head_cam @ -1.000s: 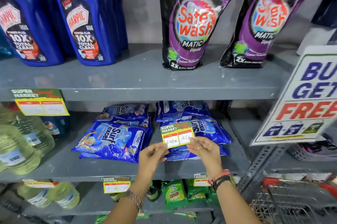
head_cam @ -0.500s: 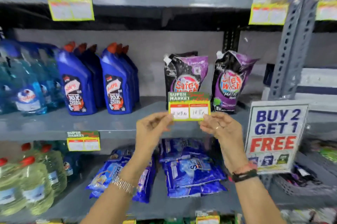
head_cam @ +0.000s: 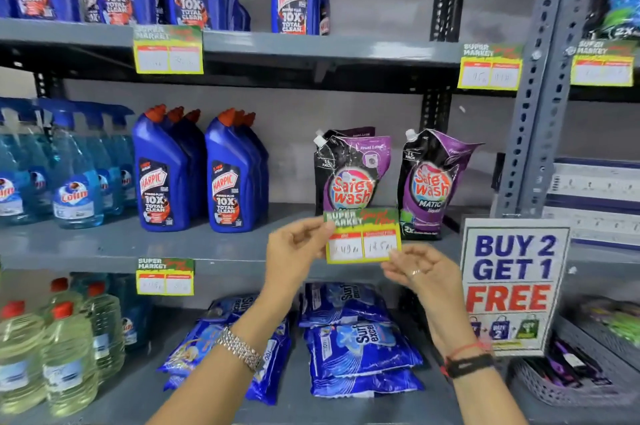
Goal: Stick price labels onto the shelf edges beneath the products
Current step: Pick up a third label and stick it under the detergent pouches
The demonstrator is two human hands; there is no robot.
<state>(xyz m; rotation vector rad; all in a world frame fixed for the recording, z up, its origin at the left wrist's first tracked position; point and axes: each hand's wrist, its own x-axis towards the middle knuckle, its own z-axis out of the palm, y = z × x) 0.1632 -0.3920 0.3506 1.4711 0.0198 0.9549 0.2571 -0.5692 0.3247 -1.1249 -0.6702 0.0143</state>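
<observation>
I hold a yellow-green price label (head_cam: 363, 237) with two white price boxes in front of the middle shelf edge (head_cam: 235, 267). My left hand (head_cam: 297, 247) pinches its left side. My right hand (head_cam: 420, 268) touches its lower right corner with the fingertips. The label sits just below two purple Safewash pouches (head_cam: 353, 171) and covers the bottom of the left one. Whether the label touches the shelf edge I cannot tell.
Other labels hang on the shelf edges (head_cam: 165, 276) (head_cam: 168, 50) (head_cam: 490, 66). Blue Harpic bottles (head_cam: 162, 171) stand left of the pouches. Surf Excel packs (head_cam: 360, 338) lie on the shelf below. A "Buy 2 Get 1 Free" sign (head_cam: 512, 286) stands at right beside a grey upright (head_cam: 540, 85).
Both hands have lifted the label from in front of the Surf Excel packs up to the middle shelf edge beneath the Safewash pouches. The view has tilted upward.
</observation>
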